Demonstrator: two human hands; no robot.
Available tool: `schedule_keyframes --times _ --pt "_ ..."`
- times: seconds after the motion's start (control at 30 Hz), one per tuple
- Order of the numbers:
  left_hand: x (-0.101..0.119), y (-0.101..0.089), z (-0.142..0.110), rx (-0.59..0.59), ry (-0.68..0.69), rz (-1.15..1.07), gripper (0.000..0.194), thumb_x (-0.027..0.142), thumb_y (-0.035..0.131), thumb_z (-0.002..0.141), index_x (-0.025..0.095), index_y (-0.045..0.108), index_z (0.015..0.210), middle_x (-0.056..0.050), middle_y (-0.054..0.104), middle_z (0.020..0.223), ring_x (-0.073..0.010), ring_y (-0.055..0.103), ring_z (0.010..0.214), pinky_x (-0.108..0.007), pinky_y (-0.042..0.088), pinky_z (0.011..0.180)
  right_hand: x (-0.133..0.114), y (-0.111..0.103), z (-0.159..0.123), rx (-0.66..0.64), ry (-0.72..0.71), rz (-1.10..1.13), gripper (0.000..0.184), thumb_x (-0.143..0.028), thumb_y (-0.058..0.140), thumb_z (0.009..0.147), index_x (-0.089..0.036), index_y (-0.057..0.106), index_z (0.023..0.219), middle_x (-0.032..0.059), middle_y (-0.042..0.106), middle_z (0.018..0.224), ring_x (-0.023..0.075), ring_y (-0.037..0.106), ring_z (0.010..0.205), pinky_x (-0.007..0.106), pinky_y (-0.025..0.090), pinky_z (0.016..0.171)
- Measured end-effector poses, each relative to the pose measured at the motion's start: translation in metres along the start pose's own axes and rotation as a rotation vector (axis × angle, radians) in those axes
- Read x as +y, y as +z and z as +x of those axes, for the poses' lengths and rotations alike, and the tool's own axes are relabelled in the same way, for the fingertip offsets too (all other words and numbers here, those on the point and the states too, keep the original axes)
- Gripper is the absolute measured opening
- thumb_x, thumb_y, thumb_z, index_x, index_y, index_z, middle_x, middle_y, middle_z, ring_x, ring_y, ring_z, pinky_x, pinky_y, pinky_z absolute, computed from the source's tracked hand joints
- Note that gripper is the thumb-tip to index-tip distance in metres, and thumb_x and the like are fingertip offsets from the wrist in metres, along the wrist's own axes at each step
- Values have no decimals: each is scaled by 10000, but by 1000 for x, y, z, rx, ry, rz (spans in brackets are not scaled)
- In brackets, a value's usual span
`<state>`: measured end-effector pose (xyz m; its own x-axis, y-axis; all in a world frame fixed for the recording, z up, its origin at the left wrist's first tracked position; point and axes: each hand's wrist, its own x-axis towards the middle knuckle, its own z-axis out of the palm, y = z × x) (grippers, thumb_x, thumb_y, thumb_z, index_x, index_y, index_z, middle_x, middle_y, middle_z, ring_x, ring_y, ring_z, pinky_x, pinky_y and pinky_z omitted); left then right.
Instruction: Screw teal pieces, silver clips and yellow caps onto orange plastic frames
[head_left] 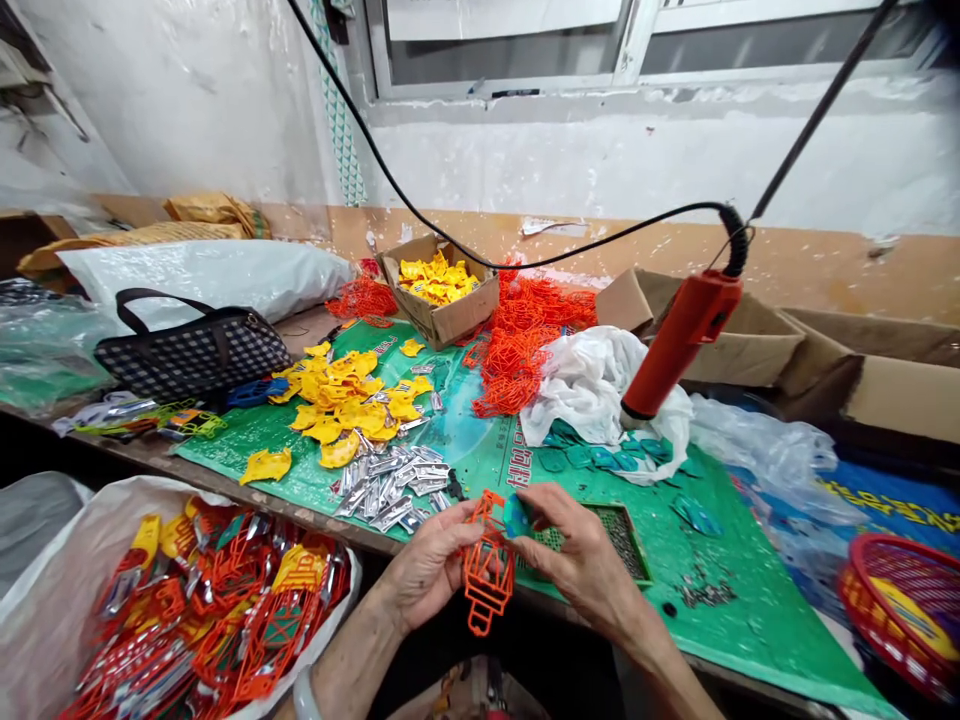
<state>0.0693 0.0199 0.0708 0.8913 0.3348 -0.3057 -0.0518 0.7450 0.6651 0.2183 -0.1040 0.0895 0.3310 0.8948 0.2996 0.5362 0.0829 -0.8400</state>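
Observation:
Between my hands, just over the table's front edge, is an orange plastic lattice frame. My left hand pinches it along its left side. In my right hand is a small teal plastic piece, gripped between thumb and fingers against the upper right of the frame; I cannot tell whether the two are joined. Similar teal pieces lie by a white plastic bag. Beyond my left hand lie silver metal clips and a heap of yellow plastic parts.
A red electric screwdriver hangs on the right from a cable. Behind my right hand sits a green tray of small screws. Orange frames pile beside a box. At lower left, a white sack holds assembled pieces; a red basket stands right.

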Motion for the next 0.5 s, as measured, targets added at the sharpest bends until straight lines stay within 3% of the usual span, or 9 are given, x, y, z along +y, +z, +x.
schedule_keyframes --times 0.1,0.2,0.3,0.4,0.5 --pt "5 1 3 -17 -44 -44 235 163 678 809 94 664 1033 -63 707 831 -115 649 585 -215 500 587 -1 -5 3 -80 -62 55 259 -221 662 833 -220 641 1091 43 632 1023 171 565 903 288 467 805" --pt "8 3 4 -10 -15 -159 222 221 691 805 82 681 978 -81 723 856 -143 669 696 -239 511 677 5 -2 6 -100 -32 148 247 -247 650 844 -223 640 1089 43 624 1043 170 577 928 279 491 795" --pt "8 5 1 -59 86 -230 313 270 706 776 109 680 1043 -109 727 1028 -202 666 936 -320 485 888 17 6 7 5 23 276 257 -252 656 832 -221 644 1087 52 601 1071 170 590 942 273 521 781" --pt "4 7 -4 -155 161 -188 534 245 769 662 150 644 1172 -119 666 1226 -255 590 1131 -377 412 1002 27 17 5 114 66 394 296 -267 666 822 -229 639 1114 61 577 1093 176 593 957 275 542 765" --pt "-3 11 -5 -112 210 -8 631 174 794 618 213 627 1225 -86 648 1273 -273 540 1205 -390 371 1037 32 27 3 195 99 425 321 -275 683 805 -228 640 1120 74 571 1104 190 584 972 281 552 748"
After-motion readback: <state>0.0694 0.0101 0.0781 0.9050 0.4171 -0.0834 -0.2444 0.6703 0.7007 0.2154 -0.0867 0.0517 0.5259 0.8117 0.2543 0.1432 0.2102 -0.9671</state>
